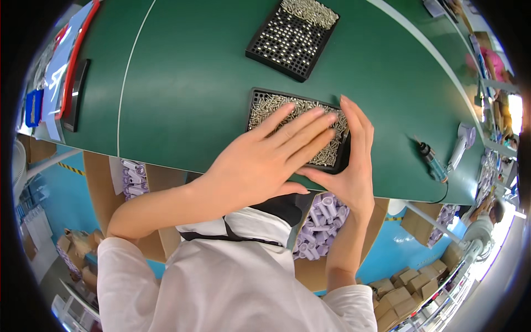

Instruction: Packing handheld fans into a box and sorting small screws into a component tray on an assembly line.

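A black perforated tray (345, 157) heaped with small silver screws (264, 110) lies near the front edge of the green table. Across the screws, my left hand (243, 163) rests flat with its fingers stretched out, hiding the tray's middle. My right hand (357, 171) grips the right end of this tray, its thumb at the near side and its fingers at the far right corner. Farther back sits a second black tray (271, 58). Many of its holes have screws seated in them, and loose screws (310, 11) are piled at its far end.
To the right on the table (188, 83) lie a teal electric screwdriver (432, 160) with a cord and a pale purple-white handheld part (462, 144). A red-edged board (69, 72) stands at the far left. Below the front edge, cardboard boxes hold purple plastic parts (321, 224).
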Demonstrator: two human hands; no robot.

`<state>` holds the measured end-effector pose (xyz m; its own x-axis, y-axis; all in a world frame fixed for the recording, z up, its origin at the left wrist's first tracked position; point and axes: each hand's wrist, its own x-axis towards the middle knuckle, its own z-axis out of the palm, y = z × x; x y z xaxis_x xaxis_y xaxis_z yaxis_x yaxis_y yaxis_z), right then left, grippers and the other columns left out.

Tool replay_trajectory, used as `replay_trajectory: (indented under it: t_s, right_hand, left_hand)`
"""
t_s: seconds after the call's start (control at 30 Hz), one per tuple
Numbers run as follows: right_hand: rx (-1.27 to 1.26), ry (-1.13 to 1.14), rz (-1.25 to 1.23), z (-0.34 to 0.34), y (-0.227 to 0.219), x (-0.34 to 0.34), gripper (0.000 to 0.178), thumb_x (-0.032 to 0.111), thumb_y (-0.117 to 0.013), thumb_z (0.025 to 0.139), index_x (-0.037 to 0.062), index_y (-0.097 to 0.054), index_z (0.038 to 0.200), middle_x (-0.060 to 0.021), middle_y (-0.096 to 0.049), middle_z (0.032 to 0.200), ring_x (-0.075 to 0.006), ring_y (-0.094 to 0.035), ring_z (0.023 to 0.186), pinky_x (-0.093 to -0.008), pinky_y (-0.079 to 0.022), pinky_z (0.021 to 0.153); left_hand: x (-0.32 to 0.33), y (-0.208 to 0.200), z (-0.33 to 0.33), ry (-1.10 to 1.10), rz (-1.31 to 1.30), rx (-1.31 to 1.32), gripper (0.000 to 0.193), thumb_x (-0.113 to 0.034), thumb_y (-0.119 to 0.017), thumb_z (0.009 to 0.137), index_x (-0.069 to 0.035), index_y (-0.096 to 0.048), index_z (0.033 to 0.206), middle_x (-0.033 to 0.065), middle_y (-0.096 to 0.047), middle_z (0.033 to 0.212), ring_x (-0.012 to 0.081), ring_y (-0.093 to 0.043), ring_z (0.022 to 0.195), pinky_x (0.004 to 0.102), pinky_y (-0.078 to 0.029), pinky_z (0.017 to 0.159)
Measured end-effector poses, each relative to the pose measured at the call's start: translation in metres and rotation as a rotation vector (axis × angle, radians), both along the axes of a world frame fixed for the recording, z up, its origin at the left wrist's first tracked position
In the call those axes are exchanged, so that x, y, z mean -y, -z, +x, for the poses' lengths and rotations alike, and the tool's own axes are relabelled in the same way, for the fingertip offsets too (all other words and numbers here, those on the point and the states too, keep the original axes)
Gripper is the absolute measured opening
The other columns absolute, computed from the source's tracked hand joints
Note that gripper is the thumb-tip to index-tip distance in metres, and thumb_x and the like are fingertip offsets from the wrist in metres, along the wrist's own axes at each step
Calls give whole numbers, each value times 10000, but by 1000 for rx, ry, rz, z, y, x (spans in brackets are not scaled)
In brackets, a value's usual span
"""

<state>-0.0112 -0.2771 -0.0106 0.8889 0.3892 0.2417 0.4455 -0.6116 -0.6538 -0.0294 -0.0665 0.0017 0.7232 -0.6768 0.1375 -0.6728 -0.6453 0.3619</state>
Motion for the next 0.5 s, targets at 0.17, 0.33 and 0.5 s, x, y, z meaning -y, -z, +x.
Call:
replay_trajectory:
  t_s: [0.17,0.33,0.5]
  right_hand:
    - [-9,-44,-50,-4,-8,6,1129,203,-977,506,67,-423,1481,-177,-473,1406,-377,-464,1272,-456,-465,1011]
    - [98,42,-34,-15,4,32,1128,220,-991,497,58,-436,1465,-188,-460,1402,-368,-492,1264,-458,-457,1041]
    - [125,145,-99,-31,0,52,1135,217,-994,501,57,-423,1470,-193,-440,1412,-360,-473,1293,-457,-427,1072]
  left_hand:
    - [-10,-3,-2,-12,9,-1,929,-545,-695,791,-5,-417,1493,122,-335,1605,264,-275,1504,474,-231,1221]
    - [-31,-19,2,-99,-210,-24,936,-461,-743,789,3,-370,1510,156,-345,1595,319,-351,1469,498,-272,1201]
    - [-36,-12,7,-181,-266,1,847,-375,-736,840,-4,-371,1509,161,-384,1574,353,-365,1456,512,-287,1190]
